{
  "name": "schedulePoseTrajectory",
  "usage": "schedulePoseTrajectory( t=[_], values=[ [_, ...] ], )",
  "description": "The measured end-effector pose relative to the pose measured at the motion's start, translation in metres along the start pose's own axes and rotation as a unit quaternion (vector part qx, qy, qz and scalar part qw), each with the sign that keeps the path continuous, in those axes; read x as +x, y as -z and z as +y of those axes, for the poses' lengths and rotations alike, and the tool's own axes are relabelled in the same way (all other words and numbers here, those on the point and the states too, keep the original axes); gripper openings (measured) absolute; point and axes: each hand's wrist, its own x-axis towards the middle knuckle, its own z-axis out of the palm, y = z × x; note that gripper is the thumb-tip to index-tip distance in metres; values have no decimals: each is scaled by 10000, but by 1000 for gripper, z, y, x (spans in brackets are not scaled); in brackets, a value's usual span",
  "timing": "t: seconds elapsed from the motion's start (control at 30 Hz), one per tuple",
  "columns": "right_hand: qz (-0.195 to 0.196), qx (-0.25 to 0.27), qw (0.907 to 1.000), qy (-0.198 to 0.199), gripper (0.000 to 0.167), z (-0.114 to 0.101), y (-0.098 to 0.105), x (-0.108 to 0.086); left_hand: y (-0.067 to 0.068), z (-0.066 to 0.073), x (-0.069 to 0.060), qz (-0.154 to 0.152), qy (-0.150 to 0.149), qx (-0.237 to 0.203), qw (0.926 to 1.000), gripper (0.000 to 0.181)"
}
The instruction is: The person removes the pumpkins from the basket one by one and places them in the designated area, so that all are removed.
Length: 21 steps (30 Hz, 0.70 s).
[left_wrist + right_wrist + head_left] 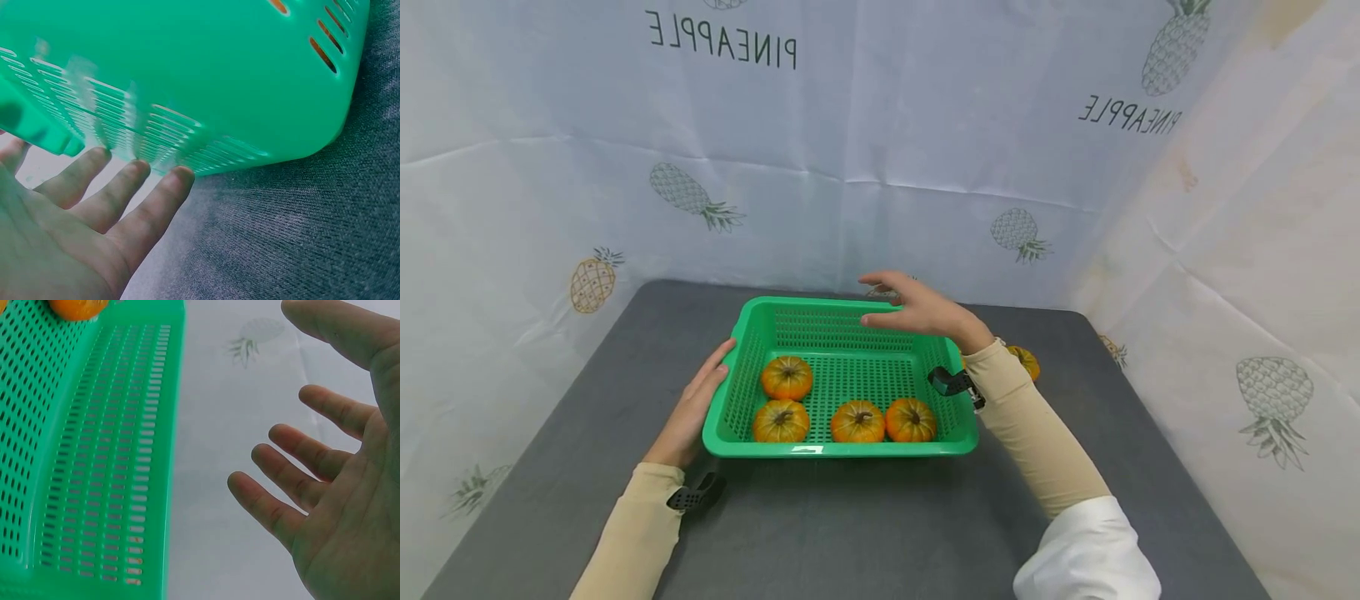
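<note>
A green plastic basket (838, 451) with slotted walls sits on the table, with several small orange pumpkins (857, 422) along its left and near sides. My left hand (692, 412) is at the basket's left side, its fingers extended against or very near the outer wall; in the left wrist view the fingertips (182, 176) meet the slotted wall's outline. Above the basket's far right part, my right hand (925, 312) hovers with fingers spread and nothing in it. The right wrist view shows that palm (356, 531) apart from the basket rim (172, 456).
Beyond the basket's right side, another orange pumpkin (1025, 362) lies on the dark grey table (850, 533), partly hidden by my right sleeve. A pale cloth (850, 108) printed with pineapples hangs behind the table and along both sides.
</note>
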Motion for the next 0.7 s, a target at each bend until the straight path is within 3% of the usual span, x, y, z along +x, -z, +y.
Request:
schedulePoseTrajectory(
  t=[0.7],
  values=[
    [-344, 321, 9977, 494, 66, -25, -41, 40, 1, -1, 0, 2, -43, 29, 10000, 59]
  ],
)
